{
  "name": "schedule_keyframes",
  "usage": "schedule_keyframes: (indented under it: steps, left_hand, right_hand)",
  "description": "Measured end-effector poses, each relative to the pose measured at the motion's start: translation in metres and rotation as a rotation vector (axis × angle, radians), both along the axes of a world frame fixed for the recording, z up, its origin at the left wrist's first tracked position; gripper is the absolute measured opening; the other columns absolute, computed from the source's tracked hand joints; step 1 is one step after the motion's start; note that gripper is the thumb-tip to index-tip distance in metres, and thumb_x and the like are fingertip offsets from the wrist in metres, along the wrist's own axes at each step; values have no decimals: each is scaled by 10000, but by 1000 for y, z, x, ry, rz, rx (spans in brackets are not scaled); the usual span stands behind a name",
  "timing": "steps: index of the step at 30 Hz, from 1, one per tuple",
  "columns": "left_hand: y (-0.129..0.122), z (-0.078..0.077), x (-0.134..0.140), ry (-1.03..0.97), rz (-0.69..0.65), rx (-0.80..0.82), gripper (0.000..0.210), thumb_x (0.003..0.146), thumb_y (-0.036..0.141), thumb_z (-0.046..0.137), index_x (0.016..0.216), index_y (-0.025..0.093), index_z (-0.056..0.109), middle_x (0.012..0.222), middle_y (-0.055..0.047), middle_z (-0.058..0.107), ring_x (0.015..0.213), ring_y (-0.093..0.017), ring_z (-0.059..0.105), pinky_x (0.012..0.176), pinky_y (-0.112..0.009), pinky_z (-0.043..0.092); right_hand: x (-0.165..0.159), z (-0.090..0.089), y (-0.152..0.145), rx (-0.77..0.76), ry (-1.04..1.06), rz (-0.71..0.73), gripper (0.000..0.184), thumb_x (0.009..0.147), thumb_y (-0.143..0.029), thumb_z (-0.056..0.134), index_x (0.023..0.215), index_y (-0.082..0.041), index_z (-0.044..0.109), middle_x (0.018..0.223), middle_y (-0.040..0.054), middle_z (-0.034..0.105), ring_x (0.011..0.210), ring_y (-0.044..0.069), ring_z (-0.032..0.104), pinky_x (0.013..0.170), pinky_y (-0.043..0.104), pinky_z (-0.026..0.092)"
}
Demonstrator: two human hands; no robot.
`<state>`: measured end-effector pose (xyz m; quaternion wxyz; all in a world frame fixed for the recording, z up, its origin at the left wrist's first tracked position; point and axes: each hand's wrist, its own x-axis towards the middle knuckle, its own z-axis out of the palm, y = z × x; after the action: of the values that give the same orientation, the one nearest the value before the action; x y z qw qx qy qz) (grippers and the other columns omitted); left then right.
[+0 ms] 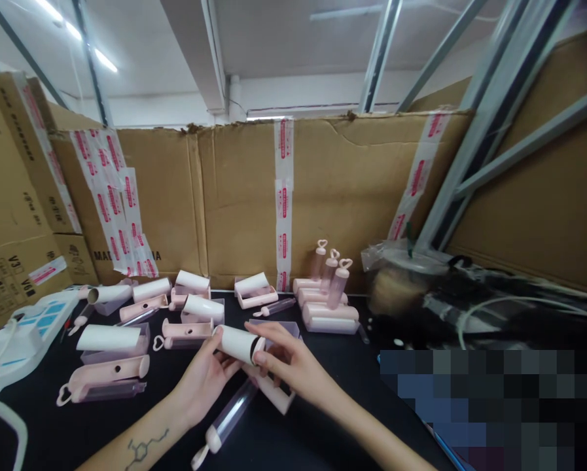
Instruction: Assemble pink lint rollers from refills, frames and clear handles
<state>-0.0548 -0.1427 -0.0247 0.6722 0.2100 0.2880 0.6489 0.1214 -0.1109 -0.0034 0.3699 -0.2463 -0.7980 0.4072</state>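
A white paper roll (235, 343) with a hollow, dark end is between my hands, tilted slightly down to the right. My left hand (201, 379) grips its left end, thumb on top and fingers underneath. At the open right end, the thumb and fingers of my right hand (296, 361) close on the rim, where a pale pink edge shows. Below the hands lie a pink holder (276, 396), partly hidden, and a clear tube with a pink looped handle (231, 412). Behind my right hand is a clear cover (286, 327), partly covered by the fingers.
Several sets of white rolls, pink holders (109, 371) and clear covers lie on the black table at left. Assembled pink pieces with upright heart-topped tubes (339, 288) stand at back right. A power strip (28, 340), a lidded plastic cup (401, 281) and cardboard walls (239, 203) surround them.
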Motion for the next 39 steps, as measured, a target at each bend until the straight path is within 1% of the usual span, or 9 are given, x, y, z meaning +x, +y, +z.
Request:
schedule_keyframes:
  steps: [3,6,15,19,22,27,30,34,39]
  left_hand:
    - [-2,2,0,27,12,16,195,848,239,529,1015,142,556,944,-105,626,827,-180,612,808,-327,499]
    - [-4,3,0,33,-2,24,211,850,254,524,1025,138,550,983,-119,619,860,-193,607,815,-335,493]
    - [-11,7,5,106,4,160,252,800,305,595,1022,197,542,961,-44,617,834,-158,597,800,-296,476]
    - [-10,10,3,217,196,185,265,774,309,620,1006,208,541,1000,-37,617,950,-173,572,874,-269,429]
    - [-7,6,-2,412,301,279,395,718,236,673,1079,214,514,1097,-55,581,1105,-199,496,935,-241,372]
    - [-9,-10,-9,844,165,314,841,372,87,830,1147,177,513,1289,-136,422,1310,-314,207,1085,-407,96]
    - [-12,-13,-7,1094,89,364,852,331,64,816,1134,196,565,1368,-127,332,1340,-332,55,1078,-449,-31]
    - [-18,-6,3,997,107,414,725,460,14,717,1143,206,570,1202,-113,498,1221,-304,344,1082,-403,133]
    - [-27,-6,25,675,192,349,851,514,-43,666,1273,221,387,886,-51,594,775,-187,587,782,-285,466]
  right_hand:
    - [3,5,-8,296,-137,-125,478,859,-368,491,1321,-297,397,1213,71,424,817,150,561,717,281,477]
    - [3,7,-14,374,-251,-126,542,895,-338,426,1397,-303,225,1248,72,405,819,147,565,791,306,454]
    - [0,3,-14,107,-13,103,565,835,-384,544,1351,-279,339,1250,69,383,1084,197,465,787,253,466]
    - [-2,4,-26,68,39,108,533,822,-332,570,1313,-234,388,1283,85,405,1146,205,433,947,323,388]
    - [3,10,-28,-68,115,91,506,797,-328,598,1262,-222,428,1214,76,488,1074,197,495,920,332,416]
    - [27,27,-8,-309,420,-11,402,832,-358,519,1206,-214,497,1182,69,535,923,185,562,720,275,502]
    - [40,30,8,-366,528,-102,403,843,-410,474,1142,-151,549,943,83,632,654,146,579,572,247,490]
    - [45,28,15,-336,483,-206,449,833,-477,461,1045,-105,595,645,44,613,484,137,530,492,258,462]
    - [37,27,10,-153,336,-299,426,751,-532,551,909,-149,647,759,46,620,643,178,565,532,274,496]
